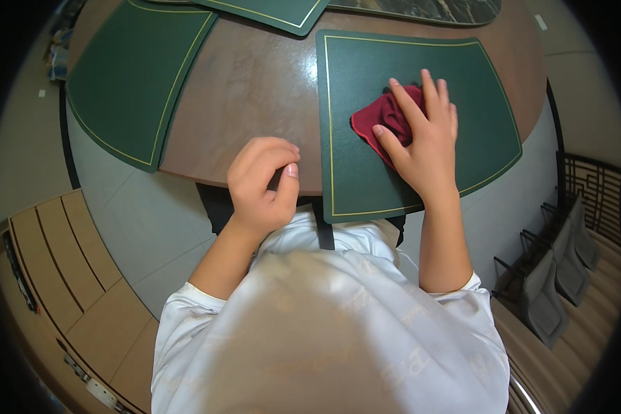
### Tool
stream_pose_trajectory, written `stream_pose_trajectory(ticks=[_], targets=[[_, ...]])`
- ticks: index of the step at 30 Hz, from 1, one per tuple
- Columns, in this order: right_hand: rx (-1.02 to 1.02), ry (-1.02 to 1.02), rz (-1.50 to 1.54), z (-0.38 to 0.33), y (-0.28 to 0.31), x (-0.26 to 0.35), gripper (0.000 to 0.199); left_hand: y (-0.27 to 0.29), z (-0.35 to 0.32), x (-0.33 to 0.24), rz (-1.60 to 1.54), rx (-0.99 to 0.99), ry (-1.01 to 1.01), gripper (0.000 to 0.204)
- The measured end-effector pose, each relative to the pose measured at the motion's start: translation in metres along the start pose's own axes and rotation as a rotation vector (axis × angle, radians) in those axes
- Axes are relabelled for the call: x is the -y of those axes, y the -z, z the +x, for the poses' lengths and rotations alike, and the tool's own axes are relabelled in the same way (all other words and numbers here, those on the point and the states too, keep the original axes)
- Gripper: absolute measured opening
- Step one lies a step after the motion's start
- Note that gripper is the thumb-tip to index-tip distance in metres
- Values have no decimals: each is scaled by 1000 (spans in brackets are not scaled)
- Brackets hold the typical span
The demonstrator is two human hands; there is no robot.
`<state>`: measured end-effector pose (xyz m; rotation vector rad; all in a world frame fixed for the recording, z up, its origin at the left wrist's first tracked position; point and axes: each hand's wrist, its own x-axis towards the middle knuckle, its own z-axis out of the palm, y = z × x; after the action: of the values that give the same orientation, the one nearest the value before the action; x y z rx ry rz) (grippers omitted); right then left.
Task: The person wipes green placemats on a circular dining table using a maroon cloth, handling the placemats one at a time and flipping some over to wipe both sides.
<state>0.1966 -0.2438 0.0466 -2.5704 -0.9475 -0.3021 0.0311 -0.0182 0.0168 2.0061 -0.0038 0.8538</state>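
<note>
My right hand [424,141] lies flat on a dark red cloth [383,117], pressing it onto a green desk mat with a gold border line [483,90]. The cloth is crumpled and mostly covered by my fingers. My left hand [262,183] is loosely curled, fingers bent in and thumb against them, holding nothing, and hovers at the near edge of the round brown wooden table [255,83]. That hand is left of the mat and touches neither the mat nor the cloth.
A second green mat [131,76] lies on the table at the left and a third [276,10] at the far side. Stacked grey chairs [552,290] stand at the right. Wooden flooring [62,269] lies at the lower left.
</note>
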Motion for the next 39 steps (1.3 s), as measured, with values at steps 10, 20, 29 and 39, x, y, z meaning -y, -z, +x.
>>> stream_pose_trajectory(ticks=[10, 20, 29, 39], targets=[[188, 339, 252, -14, 12, 40, 56, -6, 7, -2, 128, 9, -115, 15], [301, 494, 286, 3, 3, 47, 56, -6, 2, -1, 168, -6, -176, 18], [166, 385, 266, 66, -37, 39, 45, -8, 8, -6, 336, 119, -230, 27], [-65, 135, 223, 122, -71, 32, 44, -2, 17, -22, 503, 445, -146, 65]])
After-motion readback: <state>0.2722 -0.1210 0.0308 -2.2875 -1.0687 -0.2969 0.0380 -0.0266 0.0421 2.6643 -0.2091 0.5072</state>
